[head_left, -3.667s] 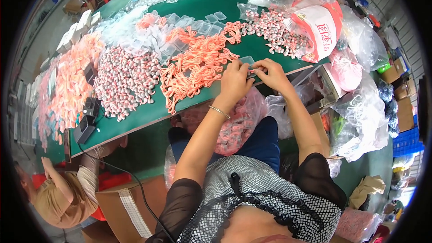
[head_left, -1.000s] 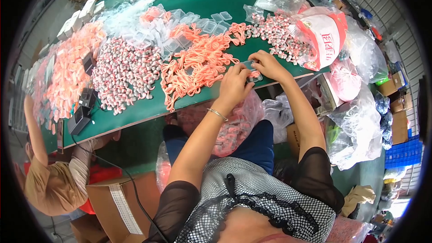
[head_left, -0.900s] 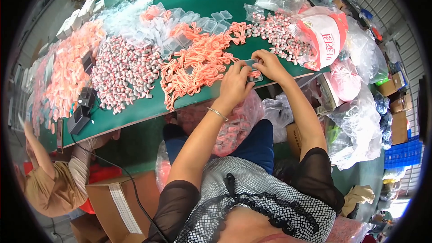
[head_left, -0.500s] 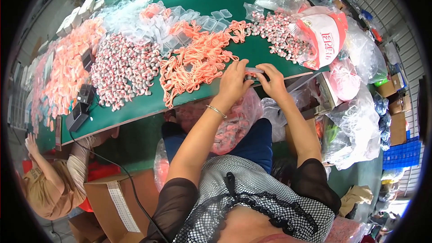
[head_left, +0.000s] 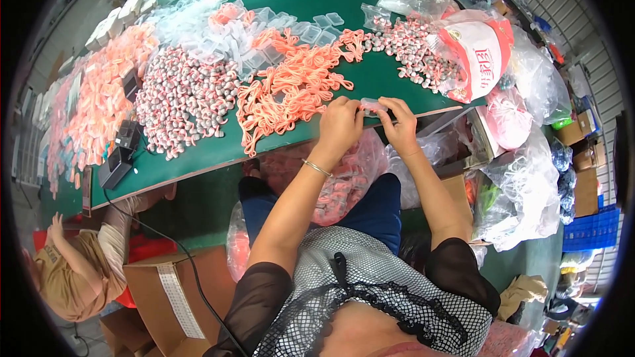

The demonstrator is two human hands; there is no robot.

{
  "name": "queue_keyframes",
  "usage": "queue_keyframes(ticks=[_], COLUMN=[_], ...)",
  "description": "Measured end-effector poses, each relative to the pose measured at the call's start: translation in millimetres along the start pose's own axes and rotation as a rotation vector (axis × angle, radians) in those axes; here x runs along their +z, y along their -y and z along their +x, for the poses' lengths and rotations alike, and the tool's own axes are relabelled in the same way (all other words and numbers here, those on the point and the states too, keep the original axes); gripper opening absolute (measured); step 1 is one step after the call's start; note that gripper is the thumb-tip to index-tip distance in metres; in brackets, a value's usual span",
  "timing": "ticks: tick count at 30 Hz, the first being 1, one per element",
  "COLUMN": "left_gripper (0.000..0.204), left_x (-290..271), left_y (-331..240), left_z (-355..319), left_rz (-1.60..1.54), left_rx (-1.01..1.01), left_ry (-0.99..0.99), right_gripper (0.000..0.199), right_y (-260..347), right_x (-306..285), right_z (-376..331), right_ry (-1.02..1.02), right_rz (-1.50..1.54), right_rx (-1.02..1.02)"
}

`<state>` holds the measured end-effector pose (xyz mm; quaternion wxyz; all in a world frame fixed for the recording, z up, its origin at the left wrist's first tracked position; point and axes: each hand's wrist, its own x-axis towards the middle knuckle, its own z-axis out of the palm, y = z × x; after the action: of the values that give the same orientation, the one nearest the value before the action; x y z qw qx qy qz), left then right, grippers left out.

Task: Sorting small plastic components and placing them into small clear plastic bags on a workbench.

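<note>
Close to the table's front edge, a small clear plastic case point(head_left: 370, 105) with something pinkish showing through it is held between my two hands. My left hand point(head_left: 341, 124) is closed on its left end, and my right hand point(head_left: 401, 124) pinches the right end. Its contents are too small to make out. Just left of my left hand lies a heap of orange looped cords point(head_left: 284, 96). Beyond my right hand, small grey-and-pink rounded pieces point(head_left: 417, 53) spill from a red-and-white bag point(head_left: 477, 53).
Another pile of grey-and-pink pieces point(head_left: 185, 96) covers the left of the green table point(head_left: 218, 153), with clear plastic cases point(head_left: 192, 30) behind it. Orange filled cases point(head_left: 109, 92) and a black device point(head_left: 118, 164) lie farther left. A co-worker point(head_left: 76, 264) sits at lower left beside a cardboard box point(head_left: 155, 291).
The case has tilted, so more of its clear side shows between my fingers. My fingers have shifted slightly around it. The co-worker's hand has dropped a little.
</note>
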<state>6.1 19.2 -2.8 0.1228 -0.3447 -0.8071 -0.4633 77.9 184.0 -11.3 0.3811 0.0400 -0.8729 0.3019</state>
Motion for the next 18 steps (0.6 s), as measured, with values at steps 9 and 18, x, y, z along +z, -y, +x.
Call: queue_keyframes(ticks=[9,18], left_gripper=[0.013,0.018], left_x=[4.7,2.8], left_y=[-8.9,-11.7], left_z=[0.7,3.7], left_rz=[0.011,0.021], left_rx=[-0.178,-0.241], left_ry=[-0.028,-0.021], right_gripper=[0.024,0.026], right_y=[0.1,2.1], right_x=[4.2,3.7], right_z=[-3.8,-8.5], right_ry=[-0.034,-0.013], right_rz=[0.013,-0.026], right_rx=[-0.004,-0.057])
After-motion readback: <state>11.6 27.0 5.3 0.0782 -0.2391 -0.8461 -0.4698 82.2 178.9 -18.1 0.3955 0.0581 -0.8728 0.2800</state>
